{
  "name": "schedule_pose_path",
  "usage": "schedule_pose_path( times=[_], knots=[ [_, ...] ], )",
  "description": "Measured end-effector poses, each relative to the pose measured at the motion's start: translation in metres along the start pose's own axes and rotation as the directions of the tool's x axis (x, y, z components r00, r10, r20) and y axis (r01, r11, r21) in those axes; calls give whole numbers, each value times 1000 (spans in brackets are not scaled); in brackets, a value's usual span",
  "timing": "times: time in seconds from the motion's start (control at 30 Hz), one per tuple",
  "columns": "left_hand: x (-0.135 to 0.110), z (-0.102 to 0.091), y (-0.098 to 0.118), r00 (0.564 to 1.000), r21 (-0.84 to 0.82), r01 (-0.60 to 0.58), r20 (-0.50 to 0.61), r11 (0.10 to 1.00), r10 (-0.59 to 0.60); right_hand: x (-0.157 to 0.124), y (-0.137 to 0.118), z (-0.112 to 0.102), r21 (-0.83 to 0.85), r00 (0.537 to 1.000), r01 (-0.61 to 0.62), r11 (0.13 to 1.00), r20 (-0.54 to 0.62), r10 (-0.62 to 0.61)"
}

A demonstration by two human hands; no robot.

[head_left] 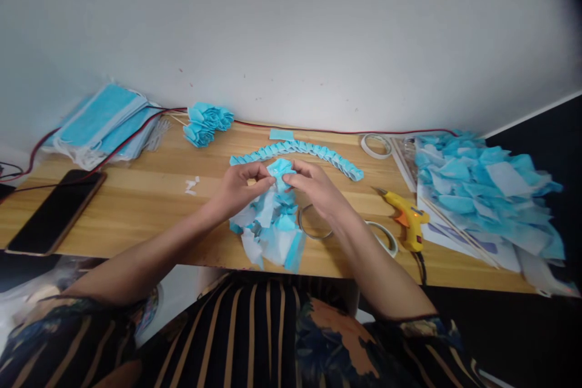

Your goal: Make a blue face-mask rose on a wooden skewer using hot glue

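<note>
Both my hands meet at the middle of the table, pinching a light blue piece of thin non-woven fabric [280,168] between them. My left hand [245,187] is closed, its thumb and fingers on the piece's left side. From the right, my right hand [316,187] grips the same piece with thumb and bent fingers. Below the hands lies a loose heap of blue and white fabric scraps [273,230]. Just beyond them curves a row of folded blue pieces [295,147].
At the left are blue face masks [102,115] and a phone [57,212]. Blue fabric flowers [207,123] lie at the back. To the right are a yellow glue gun [409,218], tape rolls [376,146], thin sticks [459,233] and a large pile of fabric pieces [482,188].
</note>
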State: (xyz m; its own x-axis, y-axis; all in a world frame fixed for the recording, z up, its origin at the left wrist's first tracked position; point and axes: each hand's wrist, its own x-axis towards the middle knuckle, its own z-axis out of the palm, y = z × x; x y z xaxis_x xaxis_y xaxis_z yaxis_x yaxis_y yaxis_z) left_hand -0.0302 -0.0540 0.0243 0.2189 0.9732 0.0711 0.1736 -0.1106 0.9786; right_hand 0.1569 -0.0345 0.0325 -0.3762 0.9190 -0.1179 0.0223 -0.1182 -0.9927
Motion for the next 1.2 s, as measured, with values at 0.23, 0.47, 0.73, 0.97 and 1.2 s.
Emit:
schedule_pose_path(
  times=[0.23,0.47,0.73,0.97,1.2],
  knots=[
    [-7,-87,-13,981,-309,-16,-190,951,-45,-17,-4,-22,120,976,100,988,-203,-74],
    [-38,-196,-72,728,-269,-95,-675,958,-117,-48,0,-48,227,951,115,967,-307,-41],
    [-50,-149,-85,879,-444,-53,-447,895,-169,-52,-5,-39,214,927,64,975,-373,21],
    [-52,-178,-57,830,1,-70,-554,998,59,-53,-1,-40,166,938,90,982,-347,-27],
    [-56,-196,-88,896,607,259,-442,751,49,-60,12,-45,99,944,68,993,-328,-32]
  ],
)
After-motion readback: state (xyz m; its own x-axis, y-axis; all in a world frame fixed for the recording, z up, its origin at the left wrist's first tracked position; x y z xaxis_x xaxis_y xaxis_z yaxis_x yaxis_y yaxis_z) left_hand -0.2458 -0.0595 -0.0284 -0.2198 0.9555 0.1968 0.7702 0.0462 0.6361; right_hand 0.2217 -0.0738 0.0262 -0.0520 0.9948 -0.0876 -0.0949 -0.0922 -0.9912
